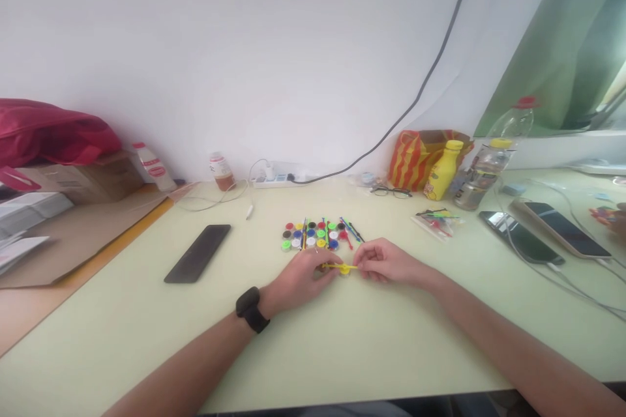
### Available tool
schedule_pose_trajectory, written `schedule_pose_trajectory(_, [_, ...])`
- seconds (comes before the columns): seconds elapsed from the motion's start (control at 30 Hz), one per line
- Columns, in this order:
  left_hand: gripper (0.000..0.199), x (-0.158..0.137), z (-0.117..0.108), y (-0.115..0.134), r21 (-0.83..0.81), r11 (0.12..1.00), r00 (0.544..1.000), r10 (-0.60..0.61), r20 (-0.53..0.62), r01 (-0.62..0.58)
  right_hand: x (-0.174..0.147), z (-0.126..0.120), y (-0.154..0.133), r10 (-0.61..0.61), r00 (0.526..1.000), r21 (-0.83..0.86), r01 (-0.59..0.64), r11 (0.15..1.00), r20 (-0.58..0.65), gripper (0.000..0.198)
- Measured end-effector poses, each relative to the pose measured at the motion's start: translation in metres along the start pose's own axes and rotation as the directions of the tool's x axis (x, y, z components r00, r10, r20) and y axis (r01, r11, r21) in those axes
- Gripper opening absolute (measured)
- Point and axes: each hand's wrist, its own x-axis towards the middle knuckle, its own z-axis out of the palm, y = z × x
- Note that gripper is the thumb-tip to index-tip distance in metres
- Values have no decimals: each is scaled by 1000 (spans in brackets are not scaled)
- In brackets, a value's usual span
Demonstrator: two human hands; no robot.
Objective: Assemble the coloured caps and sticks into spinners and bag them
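Observation:
A thin yellow spinner arrow (349, 266) lies across a small round yellow cap (345, 272) between my hands, low over the table. My left hand (304, 277), with a black watch on its wrist, is closed around the arrow's left end, its fingertips beside the cap. My right hand (387, 263) pinches the arrow's right end between thumb and forefinger. Just beyond my fingers stand rows of small round pieces with coloured tops (312, 233). Blue, green, yellow, red and black arrows lie among them, such as a blue and black pair (353, 230) at the right.
A black phone (197, 254) lies at the left, near a brown cardboard sheet (98, 228). To the right are a plastic bag of arrows (437, 223), glasses (391, 192), a yellow bottle (443, 171), clear bottles (482, 172) and two cabled phones (521, 236). A power strip (274, 180) sits by the wall.

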Motion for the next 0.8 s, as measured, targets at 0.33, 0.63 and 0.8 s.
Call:
schedule_pose_trajectory(0.33, [19, -2, 2, 7, 176, 973, 988, 153, 8, -152, -4, 7, -12, 28, 998, -23, -29, 999, -50, 17])
schedule_pose_trajectory(0.63, [17, -9, 8, 7, 291, 942, 986, 155, 61, -166, -3, 9, -6, -32, 999, -36, 32, 999, 7, 15])
schedule_pose_trajectory(0.8, [15, -10, 9, 12, 308, 938, 988, 145, 55, -155, -5, 13, 1, -27, 997, -33, 25, 999, -72, 23])
